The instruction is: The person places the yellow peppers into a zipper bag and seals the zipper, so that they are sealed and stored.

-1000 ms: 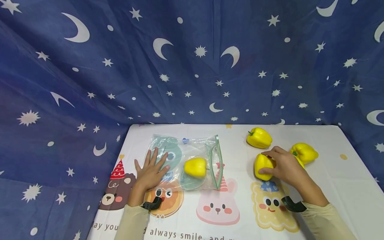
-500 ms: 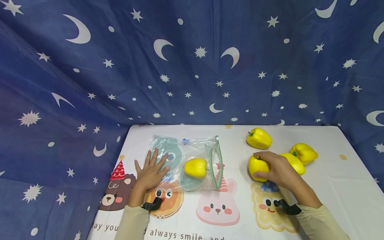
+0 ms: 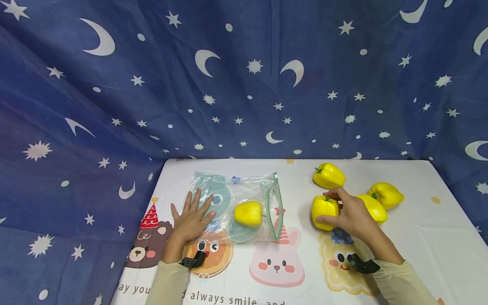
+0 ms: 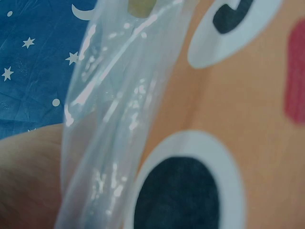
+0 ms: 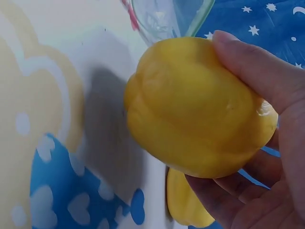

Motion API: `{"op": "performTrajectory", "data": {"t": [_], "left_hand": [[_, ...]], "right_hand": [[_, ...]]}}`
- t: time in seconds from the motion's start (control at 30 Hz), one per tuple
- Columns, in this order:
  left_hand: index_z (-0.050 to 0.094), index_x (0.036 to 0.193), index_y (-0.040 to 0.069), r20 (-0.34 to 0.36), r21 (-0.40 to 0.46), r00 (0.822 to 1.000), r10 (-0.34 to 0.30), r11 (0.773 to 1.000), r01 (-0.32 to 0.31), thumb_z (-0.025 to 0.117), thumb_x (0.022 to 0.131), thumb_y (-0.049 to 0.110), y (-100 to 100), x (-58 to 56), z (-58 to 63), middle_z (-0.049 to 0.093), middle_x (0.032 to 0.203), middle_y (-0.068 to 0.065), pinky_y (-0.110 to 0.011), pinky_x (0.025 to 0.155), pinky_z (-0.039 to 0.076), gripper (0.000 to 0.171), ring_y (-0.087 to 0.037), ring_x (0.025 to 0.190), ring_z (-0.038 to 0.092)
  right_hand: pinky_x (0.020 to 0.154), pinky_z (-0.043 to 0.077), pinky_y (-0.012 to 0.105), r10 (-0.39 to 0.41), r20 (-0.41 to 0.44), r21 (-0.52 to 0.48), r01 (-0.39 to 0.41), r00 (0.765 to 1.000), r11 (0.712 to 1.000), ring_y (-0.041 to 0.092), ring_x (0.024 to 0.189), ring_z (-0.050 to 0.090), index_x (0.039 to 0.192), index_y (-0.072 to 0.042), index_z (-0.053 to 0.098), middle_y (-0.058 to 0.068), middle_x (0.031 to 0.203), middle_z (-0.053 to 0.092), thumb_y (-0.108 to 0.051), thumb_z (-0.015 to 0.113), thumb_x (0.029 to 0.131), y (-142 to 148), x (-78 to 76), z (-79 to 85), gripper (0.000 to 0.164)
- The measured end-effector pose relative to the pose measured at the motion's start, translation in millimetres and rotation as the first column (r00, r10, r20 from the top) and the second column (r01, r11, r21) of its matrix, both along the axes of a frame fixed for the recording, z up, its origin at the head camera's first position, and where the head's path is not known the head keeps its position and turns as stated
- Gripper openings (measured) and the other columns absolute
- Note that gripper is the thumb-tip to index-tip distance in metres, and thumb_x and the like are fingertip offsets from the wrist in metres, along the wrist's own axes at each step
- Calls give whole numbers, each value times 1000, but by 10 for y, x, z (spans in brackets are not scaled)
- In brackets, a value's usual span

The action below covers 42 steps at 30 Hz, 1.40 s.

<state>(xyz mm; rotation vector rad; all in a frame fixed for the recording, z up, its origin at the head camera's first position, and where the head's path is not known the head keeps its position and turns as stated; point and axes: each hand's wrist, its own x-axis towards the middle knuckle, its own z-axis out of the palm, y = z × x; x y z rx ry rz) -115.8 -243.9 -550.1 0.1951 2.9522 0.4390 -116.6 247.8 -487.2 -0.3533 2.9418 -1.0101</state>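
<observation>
My right hand (image 3: 354,215) grips a yellow bell pepper (image 3: 322,212) between thumb and fingers, its green stem facing up. The right wrist view shows this pepper's smooth side (image 5: 200,109) with a shadow on the tablecloth beside it. On the left, my left hand (image 3: 192,221) lies flat with fingers spread on a clear zip bag (image 3: 248,186). Inside that bag, near its green-edged mouth (image 3: 279,212), is another yellow bell pepper (image 3: 248,213). In the left wrist view, shiny folds of the bag (image 4: 119,105) rise beside part of the hand.
Behind the held pepper sits a yellow bell pepper (image 3: 329,176). Two more yellow peppers, one nearer (image 3: 374,208) and one farther (image 3: 388,195), lie close together right of my right hand. A white cartoon-print tablecloth (image 3: 427,237) covers the table, with a blue star-patterned curtain (image 3: 244,84) behind.
My right hand has moved left with the bell pepper, which has turned so its stem shows on top. The pepper behind that hand is now uncovered. My left hand and the bag stay put.
</observation>
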Motion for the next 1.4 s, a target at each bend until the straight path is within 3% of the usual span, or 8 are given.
{"op": "performTrajectory", "data": {"t": [0.2, 0.33, 0.57, 0.67, 0.87, 1.0, 1.13, 1.4], "left_hand": [[24, 161, 40, 2, -3, 1000, 4, 1000, -4, 34, 103, 67, -1, 3, 1, -1, 174, -5, -82, 111, -13, 65, -38, 160, -7], [25, 161, 40, -2, 2, 1000, 1, 1000, -1, 35, 103, 66, 2, 6, 8, -1, 174, -6, -82, 110, -14, 65, -39, 160, -6], [25, 161, 39, -4, 2, 1000, -2, 1000, 2, 35, 103, 66, 4, 6, 17, -1, 174, -6, -82, 110, -13, 64, -39, 160, -6], [24, 161, 39, 3, -3, 1000, -1, 1000, 1, 33, 103, 67, 1, 7, 12, -2, 174, -6, -82, 110, -14, 65, -39, 160, -8], [24, 161, 40, 5, 2, 1000, -1, 1000, 1, 34, 103, 66, -1, 3, 4, -2, 174, -6, -82, 110, -14, 65, -39, 160, -8], [24, 161, 40, 10, 0, 1000, 4, 1000, -4, 36, 103, 65, 2, -2, 5, -3, 174, -6, -82, 110, -14, 64, -39, 160, -8], [24, 161, 39, 18, 1, 1000, 8, 1000, -8, 37, 103, 64, 9, -5, 9, -3, 174, -6, -82, 110, -15, 64, -39, 160, -8], [24, 161, 39, 20, 1, 1000, 7, 1000, -7, 37, 103, 64, 14, -6, 17, -3, 174, -6, -82, 110, -15, 64, -39, 160, -8]], "right_hand": [[94, 56, 55, -31, 36, -64, 33, 999, 997, 35, 113, 65, 127, -11, 52, 10, 129, 69, -56, 87, 74, -93, -19, -29, 77], [97, 54, 54, -70, 136, -136, 88, 988, 987, 38, 122, 62, 125, -11, 47, 12, 136, 65, -57, 83, 79, -146, -44, -26, 75], [87, 51, 21, -96, 308, -267, 183, 946, 946, 32, 122, 62, 132, -7, 43, 18, 136, 60, -48, 79, 87, -220, -95, -35, 71], [84, 51, 16, -65, 337, -336, 184, 939, 924, 32, 125, 59, 143, -9, 42, 18, 143, 54, -44, 78, 89, -259, -118, -68, 74], [85, 54, 23, 4, 373, -432, 170, 928, 885, 27, 112, 61, 154, -20, 44, 17, 148, 47, -42, 76, 92, -350, -168, -171, 73], [85, 56, 28, 46, 404, -500, 178, 914, 848, 22, 103, 63, 151, -16, 48, 16, 147, 46, -40, 74, 94, -438, -195, -228, 68], [86, 56, 27, 60, 424, -546, 203, 904, 812, 21, 104, 62, 145, -12, 49, 15, 148, 46, -37, 74, 94, -533, -209, -270, 63], [80, 58, 31, 37, 467, -555, 259, 884, 791, 20, 99, 61, 138, -9, 47, 16, 142, 49, -35, 75, 92, -754, -243, -305, 60]]}}
